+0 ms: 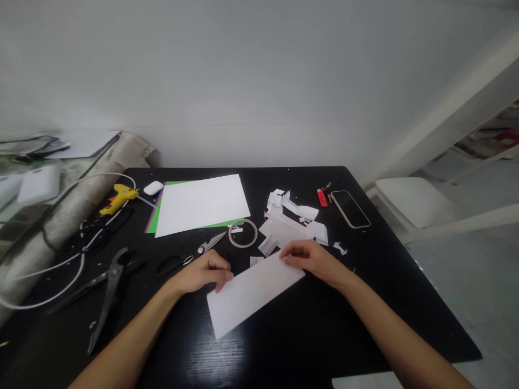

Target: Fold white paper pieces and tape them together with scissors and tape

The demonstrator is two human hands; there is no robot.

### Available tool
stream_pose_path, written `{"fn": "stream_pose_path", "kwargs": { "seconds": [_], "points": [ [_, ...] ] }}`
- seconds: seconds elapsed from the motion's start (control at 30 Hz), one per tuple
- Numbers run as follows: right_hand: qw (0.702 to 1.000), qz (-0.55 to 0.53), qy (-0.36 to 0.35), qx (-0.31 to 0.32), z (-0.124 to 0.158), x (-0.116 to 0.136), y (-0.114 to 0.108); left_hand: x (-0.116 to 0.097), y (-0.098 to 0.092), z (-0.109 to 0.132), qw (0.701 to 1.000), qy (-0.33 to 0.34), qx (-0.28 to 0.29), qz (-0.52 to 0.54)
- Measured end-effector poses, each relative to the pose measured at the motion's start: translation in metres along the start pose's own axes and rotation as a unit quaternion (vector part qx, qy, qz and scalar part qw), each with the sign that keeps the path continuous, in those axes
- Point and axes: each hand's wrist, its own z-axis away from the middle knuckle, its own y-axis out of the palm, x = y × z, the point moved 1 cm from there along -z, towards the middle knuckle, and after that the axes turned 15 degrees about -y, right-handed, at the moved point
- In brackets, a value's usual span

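Note:
A long white strip of paper [255, 294] slants across the front middle of the black table. My left hand [205, 273] grips its upper left edge, thumb on top and fingers curled. At the strip's right end, my right hand [310, 259] pinches it between thumb and fingers. Just beyond the strip lie a roll of tape [242, 233] and a pile of white paper scraps [287, 221]. Scissors [194, 255] with dark handles rest partly open behind my left hand.
White sheets [203, 202] lie over green paper at the back. A yellow glue gun [118, 198], a white case [153, 188] and pliers [112, 281] are on the left. A red lighter-like item [321, 198] and a phone [351, 209] lie at right; a white stool [416, 200] stands beyond.

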Motion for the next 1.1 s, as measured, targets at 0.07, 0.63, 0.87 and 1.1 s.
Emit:
{"fn": "stream_pose_path", "kwargs": {
  "seconds": [0.07,0.63,0.87,1.1],
  "points": [
    [0.999,-0.014,-0.009,-0.031,-0.006,0.002,0.007,0.0,0.002,0.003,0.998,-0.016,0.054,0.008],
    [0.902,0.314,-0.297,-0.013,-0.007,-0.014,0.053,0.006,0.029,-0.006,0.96,-0.029,-0.096,0.263],
    [0.866,0.373,-0.327,0.069,-0.007,-0.03,0.056,0.01,0.027,-0.006,0.912,-0.037,-0.096,0.397],
    [0.901,0.302,-0.31,-0.023,-0.007,-0.011,0.029,0.006,0.032,-0.007,0.872,-0.007,0.011,0.489]
  ]
}}
